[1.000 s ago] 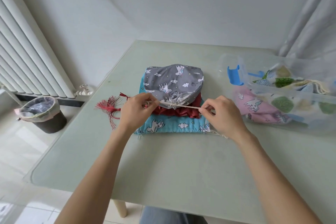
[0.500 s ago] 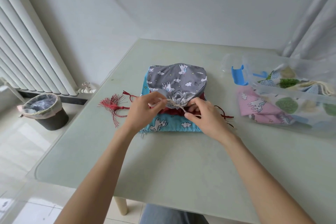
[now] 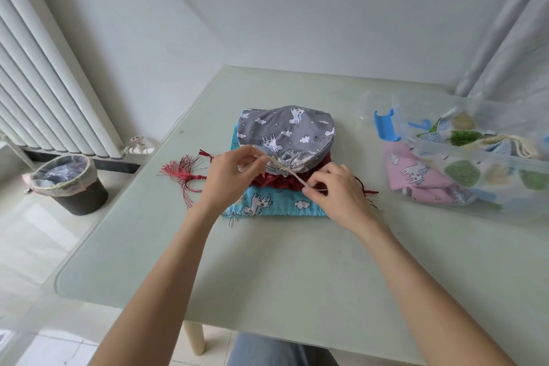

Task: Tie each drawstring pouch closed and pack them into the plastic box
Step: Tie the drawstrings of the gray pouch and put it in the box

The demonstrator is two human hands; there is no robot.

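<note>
A grey unicorn-print pouch (image 3: 285,134) lies on top of a stack, its mouth gathered toward me. Its beige drawstring (image 3: 292,174) is knotted at the gathered mouth. My left hand (image 3: 234,175) pinches one end of the drawstring at the left of the knot. My right hand (image 3: 335,190) pinches the other end and holds it down to the right. Under the grey pouch lie a dark red pouch (image 3: 267,180) with a red tassel (image 3: 182,174) and a blue unicorn pouch (image 3: 267,202). The clear plastic box (image 3: 475,157) stands at the right with a pink pouch (image 3: 416,175) and a green-patterned pouch (image 3: 457,137) inside.
The pale green table (image 3: 267,261) reaches the wall at the back. A blue clip (image 3: 384,126) sits on the box's left end. A lined waste bin (image 3: 66,183) stands on the floor to the left, beside a white radiator (image 3: 44,83).
My hands went from pulling the drawstring wide apart to meeting at the pouch mouth. Now they draw apart again, the right hand pulling its end down to the right.
</note>
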